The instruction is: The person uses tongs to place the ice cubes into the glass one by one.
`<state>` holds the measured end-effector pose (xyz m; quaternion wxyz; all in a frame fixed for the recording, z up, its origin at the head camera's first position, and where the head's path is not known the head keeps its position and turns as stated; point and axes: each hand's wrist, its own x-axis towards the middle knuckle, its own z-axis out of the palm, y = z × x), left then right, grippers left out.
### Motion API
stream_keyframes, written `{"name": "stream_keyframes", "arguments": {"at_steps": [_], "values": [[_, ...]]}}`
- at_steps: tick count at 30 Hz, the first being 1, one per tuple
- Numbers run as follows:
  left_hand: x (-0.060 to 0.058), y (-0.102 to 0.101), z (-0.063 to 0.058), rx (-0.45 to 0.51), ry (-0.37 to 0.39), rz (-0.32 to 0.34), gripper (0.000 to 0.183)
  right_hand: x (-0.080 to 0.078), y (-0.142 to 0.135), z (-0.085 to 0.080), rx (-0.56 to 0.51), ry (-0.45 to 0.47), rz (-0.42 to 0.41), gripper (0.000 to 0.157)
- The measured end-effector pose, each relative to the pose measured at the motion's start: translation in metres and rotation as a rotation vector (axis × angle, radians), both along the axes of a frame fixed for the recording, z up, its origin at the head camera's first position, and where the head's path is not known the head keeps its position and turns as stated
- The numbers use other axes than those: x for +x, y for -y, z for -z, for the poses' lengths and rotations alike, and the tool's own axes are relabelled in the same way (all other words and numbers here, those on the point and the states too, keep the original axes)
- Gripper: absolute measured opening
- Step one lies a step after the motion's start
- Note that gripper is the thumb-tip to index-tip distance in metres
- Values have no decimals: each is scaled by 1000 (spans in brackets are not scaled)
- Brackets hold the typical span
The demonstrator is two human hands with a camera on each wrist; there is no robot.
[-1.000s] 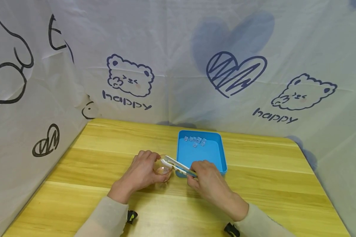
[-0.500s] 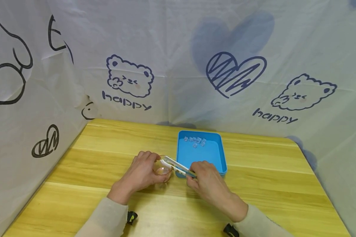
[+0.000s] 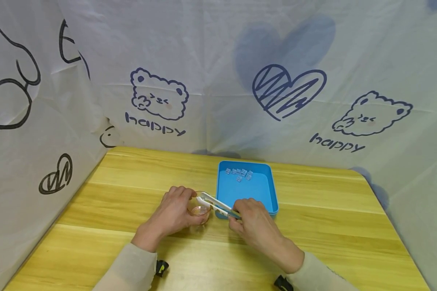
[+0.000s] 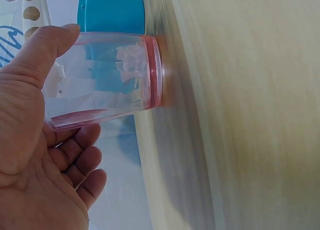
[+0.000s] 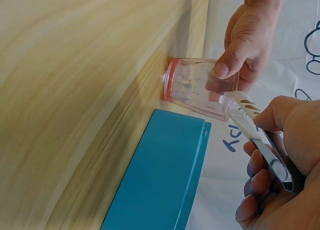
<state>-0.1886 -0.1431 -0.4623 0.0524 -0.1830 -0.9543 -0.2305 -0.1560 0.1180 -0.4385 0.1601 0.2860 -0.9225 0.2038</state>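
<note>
My left hand grips a clear, pink-tinted plastic cup near its rim, thumb on one side and fingers on the other. The cup stands upright on the table, with clear cubes low inside it. In my right hand is a pair of tongs with metal handles and white perforated ends. The tong tips are at the cup's mouth, pointing left. In the right wrist view the metal handle lies between thumb and curled fingers. Whether a cube is between the tips, I cannot tell.
A blue square tray sits just beyond the right hand, with several clear cubes at its far end. The wood-grain table ends at white cloth printed with bears and hearts, behind and at the left and right.
</note>
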Motion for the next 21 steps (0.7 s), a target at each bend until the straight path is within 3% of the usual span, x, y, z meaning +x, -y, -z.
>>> {"name": "stream_keyframes", "arguments": {"at_steps": [21], "values": [[1,-1,-2,9,57,-9,72,1,0,0,-1,-20,-3,20]]}}
